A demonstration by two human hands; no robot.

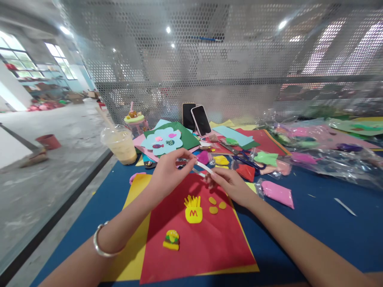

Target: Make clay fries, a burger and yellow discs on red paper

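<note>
My left hand (pixel 170 171) and my right hand (pixel 229 184) meet above the far edge of a red paper sheet (pixel 206 239). Both pinch a thin white modelling tool (pixel 204 166) held between them, fingers closed on it. On the red sheet lie a yellow clay fries box with a red M (pixel 193 210), three small yellow clay discs (pixel 217 206) and a small clay burger (pixel 171 240). A yellow sheet (pixel 134 247) lies under the red one. A silver bangle (pixel 100 243) circles my left wrist.
A plastic cup with a yellow drink (pixel 121 145) stands far left. Two phones (pixel 196 117) lean on the perforated screen. Coloured papers, a light blue flower cutout (pixel 161 141), clay bags (pixel 277 192), scissors (pixel 248 162) and a second white tool (pixel 345 207) cover the blue table (pixel 329 223).
</note>
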